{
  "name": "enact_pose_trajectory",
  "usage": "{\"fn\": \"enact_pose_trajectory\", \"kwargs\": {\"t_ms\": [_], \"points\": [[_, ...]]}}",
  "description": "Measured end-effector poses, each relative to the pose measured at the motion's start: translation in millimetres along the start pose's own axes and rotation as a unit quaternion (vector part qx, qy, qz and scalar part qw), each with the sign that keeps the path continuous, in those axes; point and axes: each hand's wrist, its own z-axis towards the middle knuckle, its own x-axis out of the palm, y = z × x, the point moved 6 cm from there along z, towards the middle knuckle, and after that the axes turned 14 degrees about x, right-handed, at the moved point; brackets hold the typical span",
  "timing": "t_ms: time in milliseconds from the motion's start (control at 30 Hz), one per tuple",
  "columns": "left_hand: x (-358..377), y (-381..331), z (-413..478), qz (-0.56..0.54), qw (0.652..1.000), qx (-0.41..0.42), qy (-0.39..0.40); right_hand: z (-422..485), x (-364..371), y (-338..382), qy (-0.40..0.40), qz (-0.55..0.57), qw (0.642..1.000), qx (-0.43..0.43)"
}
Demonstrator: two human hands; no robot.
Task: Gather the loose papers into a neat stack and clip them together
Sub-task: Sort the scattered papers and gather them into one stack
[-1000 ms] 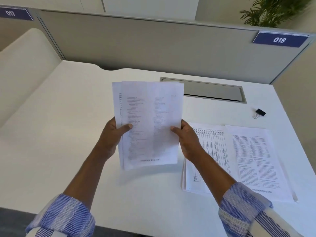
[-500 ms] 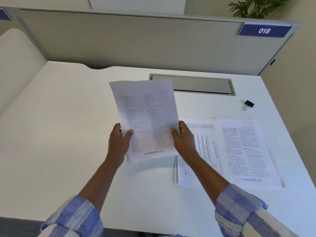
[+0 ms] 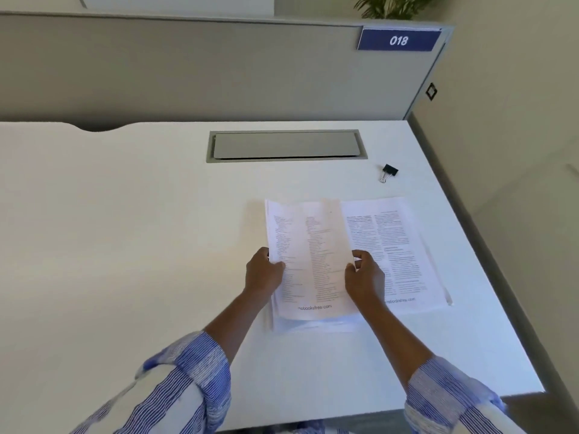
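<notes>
A bundle of printed papers (image 3: 310,258) lies low over the white desk (image 3: 125,245), on top of the sheets that were there. My left hand (image 3: 263,272) grips its left edge and my right hand (image 3: 363,274) grips its right edge. More sheet edges show under the bundle's near end. To the right another printed sheet (image 3: 398,245) with two text columns lies flat, partly covered by the bundle. A black binder clip (image 3: 388,172) sits alone on the desk, beyond the papers to the right.
A grey cable hatch (image 3: 285,145) is set into the desk behind the papers. A grey partition (image 3: 188,70) with a blue "018" label (image 3: 398,40) closes the back. The desk's right edge (image 3: 488,264) runs close to the papers.
Both hands have carried the bundle down and to the right, from upright in the air onto the sheets lying on the desk. The table sheet with the grid is now covered.
</notes>
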Motion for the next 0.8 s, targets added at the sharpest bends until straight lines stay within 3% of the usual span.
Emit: {"fn": "enact_pose_trajectory", "kwargs": {"t_ms": [367,567,800], "points": [[9.2,-0.1,-14.5,0.186,0.981,-0.027,-0.042,4.6,-2.1,-15.5,-0.027,-0.146,0.988,-0.032],[7.8,1.0,-13.3,0.078,0.984,-0.136,-0.089,2.6,3.6,-8.1,-0.002,-0.192,0.98,-0.06],[5.9,4.7,-8.2,-0.069,0.972,-0.191,-0.119,2.5,6.4,-6.1,0.0,-0.221,0.972,-0.078]]}}
